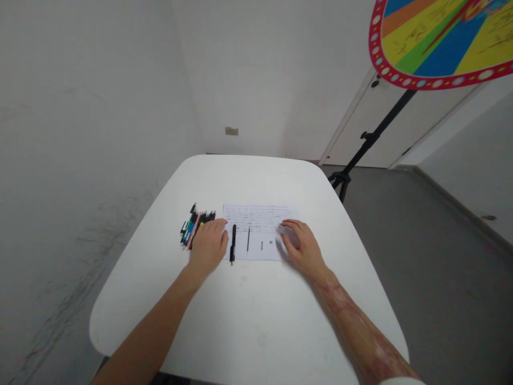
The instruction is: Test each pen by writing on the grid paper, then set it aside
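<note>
A written sheet of paper [260, 227] lies flat on the white table [248, 315]. My left hand [208, 246] rests palm down at the sheet's left edge, fingers stretched out, partly over a row of several pens [192, 227]. My right hand [302, 246] lies flat on the sheet's right part, fingers spread. On the paper between the hands lie a black pen barrel [233, 243], a thin refill [248, 239], and two small pen parts [262, 246].
White walls close in on the left and behind the table. A colourful prize wheel [441, 43] on a black tripod stand [360, 149] rises at the right. Grey floor extends to the right of the table.
</note>
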The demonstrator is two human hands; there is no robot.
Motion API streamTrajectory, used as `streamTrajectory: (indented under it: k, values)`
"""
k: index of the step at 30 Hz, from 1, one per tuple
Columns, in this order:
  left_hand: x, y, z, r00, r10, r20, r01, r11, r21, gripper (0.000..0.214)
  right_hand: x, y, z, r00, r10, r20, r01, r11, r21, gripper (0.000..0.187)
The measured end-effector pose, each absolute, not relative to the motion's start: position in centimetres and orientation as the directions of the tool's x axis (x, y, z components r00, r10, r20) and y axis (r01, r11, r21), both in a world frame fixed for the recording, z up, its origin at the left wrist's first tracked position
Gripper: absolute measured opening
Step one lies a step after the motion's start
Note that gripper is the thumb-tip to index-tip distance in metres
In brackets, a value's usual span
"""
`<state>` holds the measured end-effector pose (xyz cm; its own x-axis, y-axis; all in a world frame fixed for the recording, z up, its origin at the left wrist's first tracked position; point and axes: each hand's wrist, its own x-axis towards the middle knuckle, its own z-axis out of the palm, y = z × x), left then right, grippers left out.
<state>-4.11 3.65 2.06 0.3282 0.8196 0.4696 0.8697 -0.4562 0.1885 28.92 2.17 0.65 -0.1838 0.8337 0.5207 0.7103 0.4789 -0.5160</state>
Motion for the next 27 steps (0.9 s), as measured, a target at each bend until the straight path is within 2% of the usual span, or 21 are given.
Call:
streamTrajectory:
  k: [9,27]
  values:
    - [-3.9,3.8,1.0,0.355,0.832,0.425,0.877,-0.454,0.157,0.034,29.2,2.4,-0.9,-0.256,0.853,0.455,0.714,0.484,-0.506,0.051]
    - [-3.8,3.8,0.8,0.370,0.826,0.426,0.884,-0.455,0.113,0.031,28.7,2.3,-0.4,-0.300,0.870,0.392,0.752,0.468,-0.464,0.048]
